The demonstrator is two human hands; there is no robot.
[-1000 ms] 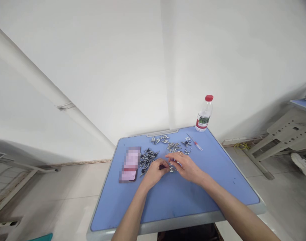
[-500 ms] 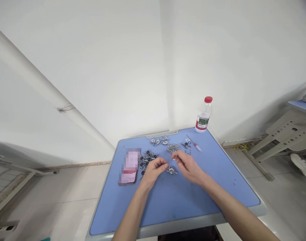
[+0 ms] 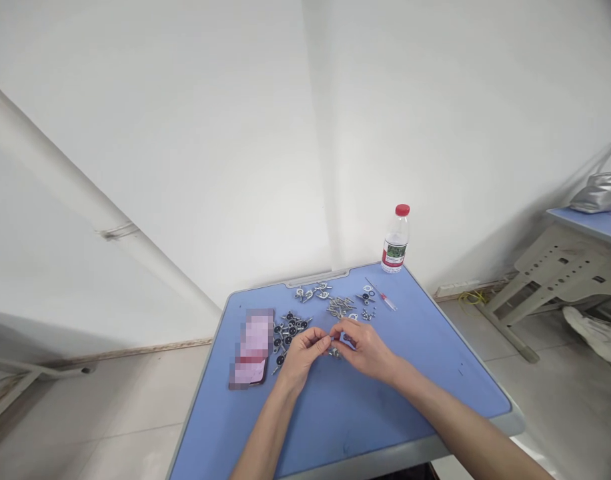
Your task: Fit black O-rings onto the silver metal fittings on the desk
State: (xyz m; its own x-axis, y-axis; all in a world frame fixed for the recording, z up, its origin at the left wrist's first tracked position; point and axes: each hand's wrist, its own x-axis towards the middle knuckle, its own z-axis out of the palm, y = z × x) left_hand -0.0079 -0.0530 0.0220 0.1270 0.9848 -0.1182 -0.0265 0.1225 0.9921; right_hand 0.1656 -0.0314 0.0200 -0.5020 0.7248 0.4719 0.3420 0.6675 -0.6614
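Note:
My left hand (image 3: 305, 355) is closed in a pinch above the blue table (image 3: 335, 420), thumb against forefinger. My right hand (image 3: 361, 348) meets it fingertip to fingertip, also pinching. Whatever lies between the fingers is too small and covered to name. Under the fingers a small metal part (image 3: 334, 353) shows in part on the table. Several metal parts with black round discs (image 3: 289, 340) lie left of my left hand. Beyond my hands is a pile of slim metal pieces (image 3: 339, 307), with tiny screw-like bits (image 3: 368, 314) to its right.
A phone (image 3: 255, 347) lies at the table's left. Several silvery parts (image 3: 313, 292) sit near the back edge. A slim screwdriver (image 3: 385, 300) lies right of them, before a red-capped bottle (image 3: 395, 243). A silver bag (image 3: 600, 192) rests on another table at right.
My right hand has come left and down to meet my left hand; their fingertips were apart before. The whole view has shifted slightly.

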